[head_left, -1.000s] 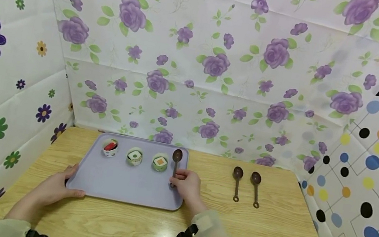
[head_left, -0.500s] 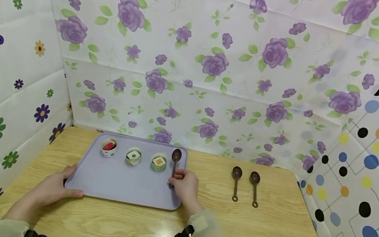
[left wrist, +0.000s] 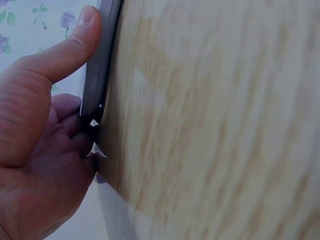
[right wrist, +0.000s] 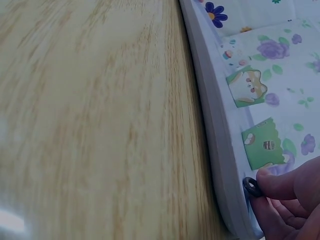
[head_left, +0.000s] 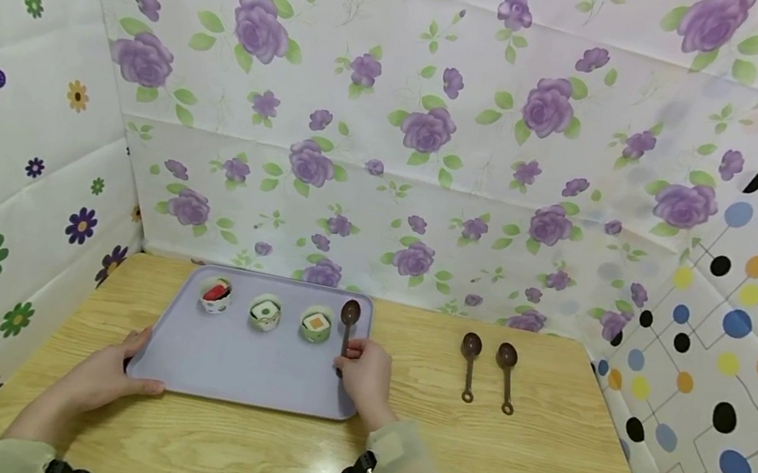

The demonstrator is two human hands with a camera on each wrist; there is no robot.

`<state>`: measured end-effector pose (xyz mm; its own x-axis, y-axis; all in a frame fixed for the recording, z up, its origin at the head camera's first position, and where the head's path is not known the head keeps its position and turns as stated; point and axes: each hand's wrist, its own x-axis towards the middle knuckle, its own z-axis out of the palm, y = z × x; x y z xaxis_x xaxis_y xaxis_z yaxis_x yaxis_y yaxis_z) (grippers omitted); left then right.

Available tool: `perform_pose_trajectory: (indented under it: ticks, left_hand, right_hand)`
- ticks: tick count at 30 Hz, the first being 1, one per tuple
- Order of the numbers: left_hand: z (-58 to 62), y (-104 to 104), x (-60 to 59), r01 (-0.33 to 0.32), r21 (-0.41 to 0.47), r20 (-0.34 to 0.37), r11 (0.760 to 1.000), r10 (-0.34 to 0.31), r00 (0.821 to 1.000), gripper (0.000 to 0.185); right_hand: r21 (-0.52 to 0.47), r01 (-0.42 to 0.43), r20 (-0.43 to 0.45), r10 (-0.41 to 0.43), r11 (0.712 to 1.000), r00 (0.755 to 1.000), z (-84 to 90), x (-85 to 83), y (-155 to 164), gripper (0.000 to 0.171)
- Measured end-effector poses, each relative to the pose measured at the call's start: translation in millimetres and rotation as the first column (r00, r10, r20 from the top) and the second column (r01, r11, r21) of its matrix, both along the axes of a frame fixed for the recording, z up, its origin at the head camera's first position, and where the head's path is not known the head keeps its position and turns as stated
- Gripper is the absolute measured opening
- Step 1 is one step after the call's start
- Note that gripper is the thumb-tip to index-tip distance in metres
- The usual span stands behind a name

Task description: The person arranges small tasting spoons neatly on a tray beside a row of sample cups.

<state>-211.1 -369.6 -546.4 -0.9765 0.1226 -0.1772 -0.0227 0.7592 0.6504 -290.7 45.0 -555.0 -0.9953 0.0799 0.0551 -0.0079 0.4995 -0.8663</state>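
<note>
A lavender tray (head_left: 234, 367) lies on the wooden table. Along its far side stand three small cups (head_left: 265, 312) with toy food in them. At the tray's right side lies a brown spoon (head_left: 349, 318). My right hand (head_left: 348, 360) pinches the low end of its handle; the right wrist view shows the handle's ring (right wrist: 251, 187) between my fingertips (right wrist: 280, 184) beside the tray's rim (right wrist: 212, 120). My left hand (head_left: 132, 360) grips the tray's front left corner. In the left wrist view the thumb (left wrist: 65, 55) lies on the rim (left wrist: 101, 65) with the fingers curled under it.
Two more brown spoons (head_left: 468, 364) (head_left: 505, 373) lie side by side on the table (head_left: 536, 467) to the right of the tray. Patterned cloth walls close in the table at the left, back and right.
</note>
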Motion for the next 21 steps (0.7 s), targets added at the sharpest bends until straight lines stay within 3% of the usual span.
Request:
perform_pose_trajectory:
  ticks: [12, 21]
  left_hand:
    - [-0.2, -1.3, -1.8, 0.001, -0.002, 0.011, 1.000, -0.001, 1.000, 0.130]
    - [-3.1, -3.5, -3.5, 0.005, 0.000, 0.012, 1.000, -0.005, 1.000, 0.128]
  right_hand:
    - [0.106, -0.007, -0.021, 0.009, 0.994, 1.000, -0.2, 2.8, -4.9, 0.017]
    - [0.261, -0.036, -0.033, 0.046, 0.965, 0.998, 1.0, 3.2, -4.8, 0.012]
